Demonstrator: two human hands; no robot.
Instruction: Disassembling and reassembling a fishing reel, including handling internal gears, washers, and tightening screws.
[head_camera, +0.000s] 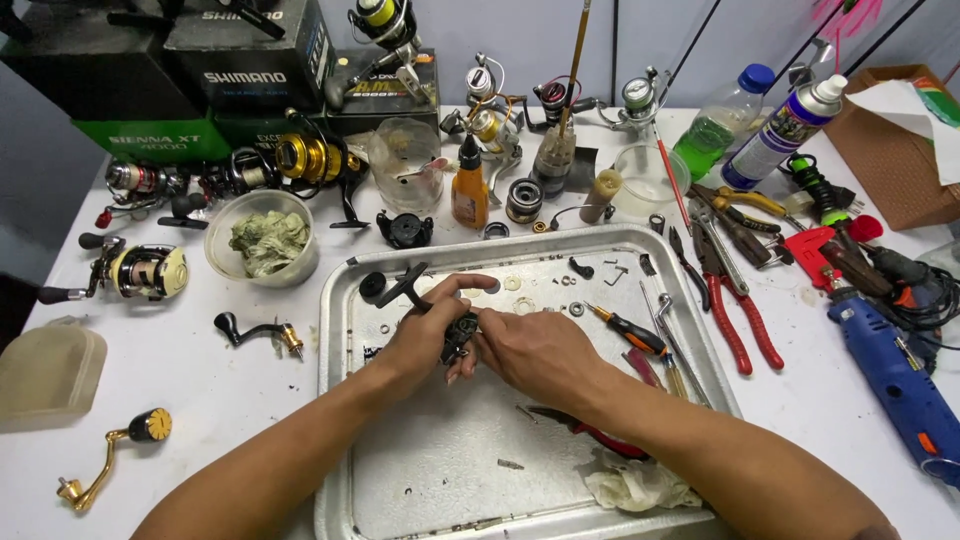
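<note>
Over a dented metal tray, both my hands hold a small black fishing reel body. My left hand grips it from the left, with its black handle and knob sticking out up-left. My right hand pinches the reel's right side with fingertips. Most of the reel is hidden by my fingers. Small washers and rings lie on the tray just beyond my hands. An orange-handled screwdriver lies right of my right hand.
Red-handled pliers, a blue power tool, spray can and green bottle sit right. Reels, boxes, an oil bottle and a rag-filled bowl crowd the back. Loose gold handles lie left; a crumpled rag on the tray.
</note>
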